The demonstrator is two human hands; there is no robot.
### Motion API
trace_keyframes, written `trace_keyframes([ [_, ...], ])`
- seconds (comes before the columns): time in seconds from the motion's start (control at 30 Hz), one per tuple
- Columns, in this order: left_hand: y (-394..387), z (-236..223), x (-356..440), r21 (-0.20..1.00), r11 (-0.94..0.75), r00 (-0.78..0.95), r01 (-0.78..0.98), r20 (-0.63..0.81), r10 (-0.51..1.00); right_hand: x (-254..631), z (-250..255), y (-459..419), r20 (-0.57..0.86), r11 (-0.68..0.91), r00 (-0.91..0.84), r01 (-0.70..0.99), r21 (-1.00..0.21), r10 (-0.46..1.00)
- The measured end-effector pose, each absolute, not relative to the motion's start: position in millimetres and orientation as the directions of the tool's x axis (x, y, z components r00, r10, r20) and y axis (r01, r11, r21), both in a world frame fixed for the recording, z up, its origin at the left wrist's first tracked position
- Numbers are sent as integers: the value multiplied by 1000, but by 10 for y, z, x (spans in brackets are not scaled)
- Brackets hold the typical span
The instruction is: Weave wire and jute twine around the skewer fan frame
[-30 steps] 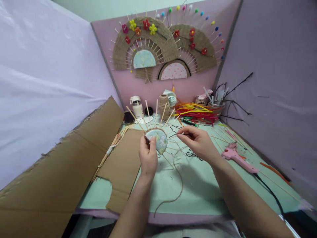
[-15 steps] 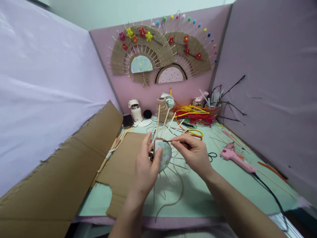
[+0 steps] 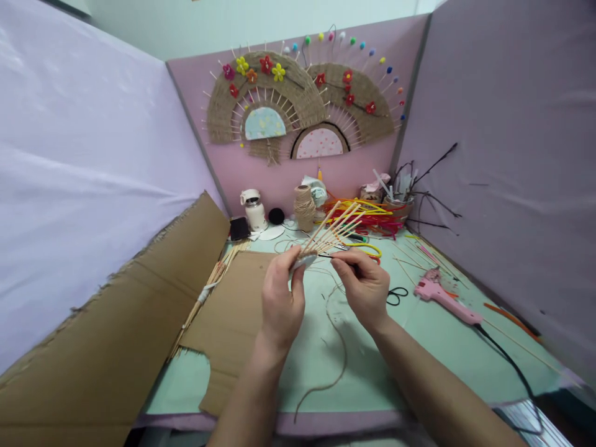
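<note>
My left hand (image 3: 283, 301) is closed on a small half-round fan base (image 3: 303, 261) covered in pale blue fabric. The base is turned nearly edge-on, its thin sticks (image 3: 336, 228) fanning up and to the right. Between thumb and fingers, my right hand (image 3: 365, 284) pinches a thin black cord (image 3: 325, 256), whose end lies at the right edge of the base; whether it touches is hard to tell. A loop of black cord (image 3: 398, 296) shows on the table beside my right wrist. Twine (image 3: 345, 354) trails over the table below my hands.
A pink glue gun (image 3: 447, 298) lies at right, its cable running forward. Flat cardboard (image 3: 228, 304) and a bundle of sticks (image 3: 205, 292) are at left. Behind stand a twine spool (image 3: 304, 208), a white bottle (image 3: 255, 211) and red-yellow pipe cleaners (image 3: 372, 217). Finished fans (image 3: 270, 74) hang behind.
My left hand has turned the fan base from face-on to nearly edge-on, swinging its sticks up to the right. My right hand has kept the black cord close to the base's edge.
</note>
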State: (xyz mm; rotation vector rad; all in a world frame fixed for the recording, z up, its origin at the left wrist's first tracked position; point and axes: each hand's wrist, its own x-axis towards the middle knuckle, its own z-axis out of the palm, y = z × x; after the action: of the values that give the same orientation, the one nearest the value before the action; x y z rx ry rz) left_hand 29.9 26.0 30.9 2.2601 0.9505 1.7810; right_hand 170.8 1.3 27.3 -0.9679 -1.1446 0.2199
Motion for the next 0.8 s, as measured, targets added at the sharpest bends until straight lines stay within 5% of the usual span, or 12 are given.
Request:
trace_keyframes([
  [0.3, 369, -98, 336, 347, -842, 87, 414, 905, 416, 1682, 122, 62, 712, 634, 330, 324, -702, 620],
  [0.8, 297, 16, 324, 172, -910, 145, 376, 959, 242, 1592, 181, 13, 631, 589, 350, 231, -774, 692],
])
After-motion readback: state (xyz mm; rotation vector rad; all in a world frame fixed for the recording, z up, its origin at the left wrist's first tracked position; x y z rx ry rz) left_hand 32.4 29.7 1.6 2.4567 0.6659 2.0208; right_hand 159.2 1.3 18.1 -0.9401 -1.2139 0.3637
